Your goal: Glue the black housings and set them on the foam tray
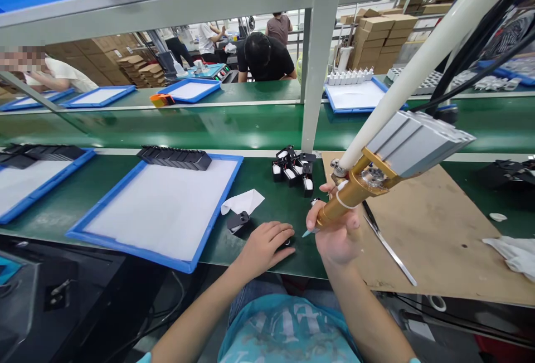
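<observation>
My left hand (267, 246) rests low over the green table, its fingers curled over a small black part (285, 243) that is mostly hidden. Fingers of my right hand (336, 232) wrap round a gold cylindrical tool (340, 205), tilted with its light-blue tip towards my left hand. A finned grey metal block (418, 140) is fixed to the tool's upper end. Left of my left hand lies a black piece (239, 222), beside a white cloth (243, 202). Several black and white parts (292, 170) sit in a pile behind my hands.
A blue-rimmed tray (232, 184) with a row of black parts stands left. Tweezers (390, 248) lie on a brown board (434, 229) at right. A white pole (401, 62) slants above the tool, and a metal post (313, 56) rises behind. People sit beyond the bench.
</observation>
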{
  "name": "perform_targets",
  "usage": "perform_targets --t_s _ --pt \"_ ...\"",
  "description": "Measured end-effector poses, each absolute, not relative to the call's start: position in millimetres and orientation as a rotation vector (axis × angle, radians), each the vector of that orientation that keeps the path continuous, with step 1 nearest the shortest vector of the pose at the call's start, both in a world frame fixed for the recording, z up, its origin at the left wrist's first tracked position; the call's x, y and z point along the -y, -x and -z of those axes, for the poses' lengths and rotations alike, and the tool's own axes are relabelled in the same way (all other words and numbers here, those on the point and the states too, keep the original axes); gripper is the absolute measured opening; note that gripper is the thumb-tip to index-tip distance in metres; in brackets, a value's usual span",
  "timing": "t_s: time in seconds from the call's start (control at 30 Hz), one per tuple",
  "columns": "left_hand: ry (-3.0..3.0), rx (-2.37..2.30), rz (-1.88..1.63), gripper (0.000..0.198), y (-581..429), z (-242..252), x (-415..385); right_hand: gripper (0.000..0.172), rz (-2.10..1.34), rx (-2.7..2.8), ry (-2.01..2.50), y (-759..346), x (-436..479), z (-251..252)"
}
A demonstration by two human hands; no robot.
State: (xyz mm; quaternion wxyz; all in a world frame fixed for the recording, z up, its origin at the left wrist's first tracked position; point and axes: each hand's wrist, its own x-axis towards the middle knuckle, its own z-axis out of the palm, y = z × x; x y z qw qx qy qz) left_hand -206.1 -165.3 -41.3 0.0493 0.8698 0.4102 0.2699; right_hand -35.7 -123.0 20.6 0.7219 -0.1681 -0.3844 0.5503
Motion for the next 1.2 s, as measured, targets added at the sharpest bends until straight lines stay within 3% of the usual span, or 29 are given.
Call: perform_targets --t_s 0.37,0.53,0.8,1.07,1.2 --pt "-2.912 -1.222 -0.512 0.024 206 35 159 0.033 -1.218 0.869 0.414 32 125 -23" --pt "-2.983 -1.235 -0.532 0.018 205 38 159 0.033 -1.233 0.845 0.403 31 127 -22" --pt "-2.995 -1.465 -0.212 0.057 217 24 180 0.031 -1.211 0.859 0.422 20 129 -22" --pt "-2.758 -1.995 -0.625 0.061 246 29 185 0.036 -1.192 0.900 0.465 -1 137 -17" --pt "-2.651 -1.799 -0.861 0.059 212 20 176 0.040 -1.181 0.891 0.478 -11 144 -14"
